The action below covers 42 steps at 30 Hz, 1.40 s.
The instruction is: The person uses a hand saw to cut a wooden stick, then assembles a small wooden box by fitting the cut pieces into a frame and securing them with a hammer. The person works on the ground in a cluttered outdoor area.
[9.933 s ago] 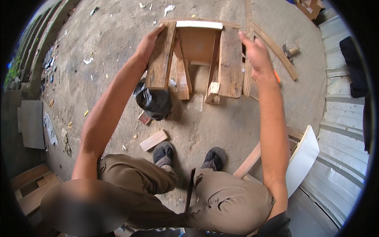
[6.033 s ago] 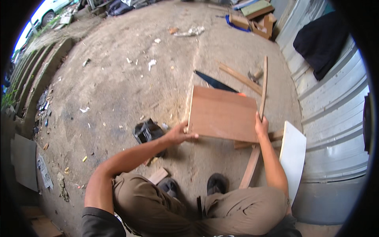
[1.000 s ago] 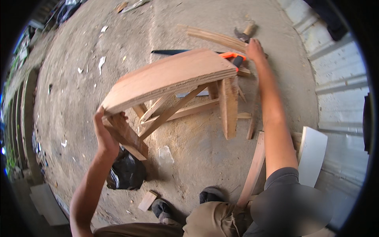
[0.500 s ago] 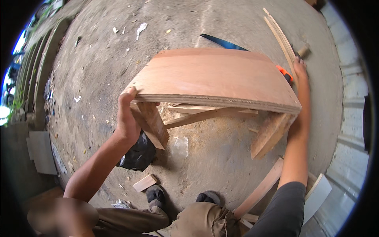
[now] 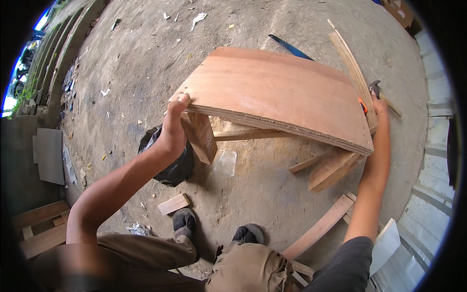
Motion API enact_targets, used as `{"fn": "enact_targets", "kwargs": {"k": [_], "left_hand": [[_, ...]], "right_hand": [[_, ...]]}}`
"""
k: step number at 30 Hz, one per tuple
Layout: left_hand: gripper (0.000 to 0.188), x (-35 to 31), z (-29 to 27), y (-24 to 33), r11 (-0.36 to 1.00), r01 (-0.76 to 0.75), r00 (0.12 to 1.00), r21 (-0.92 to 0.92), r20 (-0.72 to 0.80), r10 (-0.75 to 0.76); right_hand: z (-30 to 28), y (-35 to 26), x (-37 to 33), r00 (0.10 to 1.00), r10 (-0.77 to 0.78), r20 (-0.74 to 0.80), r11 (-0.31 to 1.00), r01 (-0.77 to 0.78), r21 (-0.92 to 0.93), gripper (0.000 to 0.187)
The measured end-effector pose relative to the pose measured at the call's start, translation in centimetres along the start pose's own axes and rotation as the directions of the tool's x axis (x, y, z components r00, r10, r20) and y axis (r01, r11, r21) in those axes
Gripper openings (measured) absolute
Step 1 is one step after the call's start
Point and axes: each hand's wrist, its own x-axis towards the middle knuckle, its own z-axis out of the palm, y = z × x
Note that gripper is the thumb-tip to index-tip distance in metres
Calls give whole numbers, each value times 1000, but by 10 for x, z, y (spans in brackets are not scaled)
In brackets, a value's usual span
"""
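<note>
A small wooden bench (image 5: 272,92) with a plywood top and thick plank legs stands in front of me, turned so its right end comes nearer. My left hand (image 5: 176,114) is closed on the left corner of the top, thumb above; its other fingers are hidden beneath. Past the right end of the bench my right hand (image 5: 380,108) is closed on a claw hammer (image 5: 375,88), close to its dark head. The hammer's wooden handle sticks out to the right of the hand. Part of that grip is hidden.
Beyond the bench lie a handsaw (image 5: 292,49) with a blue blade and long wood strips (image 5: 351,63). A black plastic bag (image 5: 172,168) sits by the left leg. Near my feet are a wood block (image 5: 173,204) and a plank (image 5: 321,226). Corrugated metal sheeting (image 5: 428,209) borders the right.
The bench top has turned, its left end now farther away than its right. The hammer has swung round in my right hand, its handle now pointing right and toward me.
</note>
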Motion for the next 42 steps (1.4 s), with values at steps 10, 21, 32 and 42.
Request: {"fn": "enact_targets", "kwargs": {"k": [10,21,32,42], "left_hand": [[64,16,-12,13,985,35,964,169,253,-78],[64,52,-6,52,929,171,940,328,228,-254],[60,60,-10,-11,990,5,923,-140,382,49],[95,49,-19,-26,967,28,873,-255,478,101]], "right_hand": [[-99,-53,-103,929,260,262,266,-330,906,34],[-332,-163,-262,941,64,-331,352,289,890,31],[-305,-190,-509,868,71,-492,296,453,841,38],[-112,-191,-569,478,-385,789,104,-827,552,77]]}}
